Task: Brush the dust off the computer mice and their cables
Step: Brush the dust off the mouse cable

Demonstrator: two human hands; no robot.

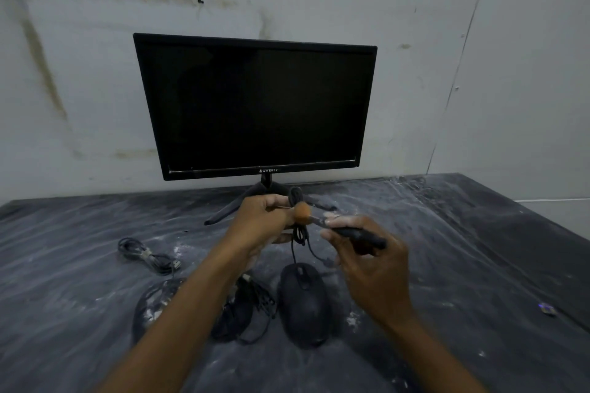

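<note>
My left hand (260, 223) holds up a looped black cable (296, 198) above the table. That cable hangs down to a black mouse (305, 303) lying on the table below. My right hand (367, 262) grips a black-handled brush (354, 233), whose tan bristles (301, 212) touch the cable beside my left fingers. A second mouse (150, 306) lies at the left, partly hidden by my left forearm. Its coiled cable (143, 254) with a USB plug rests further back. A third dark mouse and tangled cable (245, 306) lie between the two, partly under my arm.
A black monitor (255, 105) on a splayed stand stands at the back against a stained grey wall. The table is covered in dusty dark plastic sheeting (463, 249). A small object (546, 309) lies near the right edge.
</note>
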